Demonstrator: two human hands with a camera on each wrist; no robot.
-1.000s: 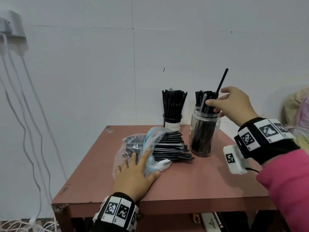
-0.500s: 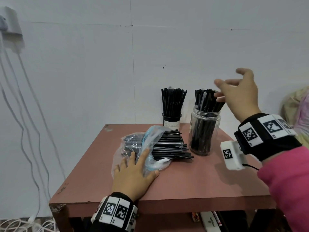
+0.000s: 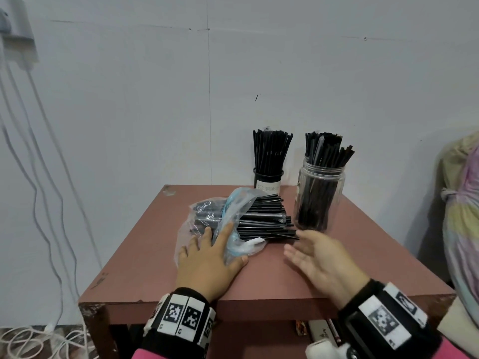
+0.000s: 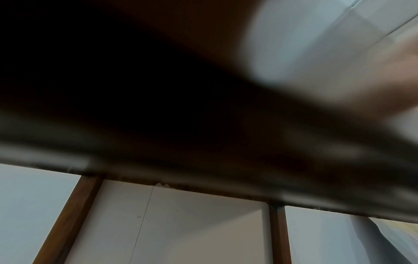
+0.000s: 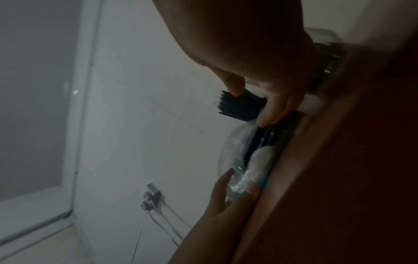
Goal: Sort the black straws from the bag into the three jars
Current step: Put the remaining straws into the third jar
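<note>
No words, brand names or numbers can be read anywhere. The dark jar [image 3: 268, 177] at the back of the surface [image 3: 285, 275] carries a white label [image 3: 268, 188] with lines of small print, too fine to make out. The clear jar [image 3: 317, 195] has a dark mark on its left side, unreadable. Both wristbands, the left wristband [image 3: 181, 318] and the right wristband [image 3: 383, 320], bear square black-and-white coded markers, patterns rather than letters. A white box [image 3: 321, 332] on the shelf under the surface shows faint, illegible lettering.
</note>
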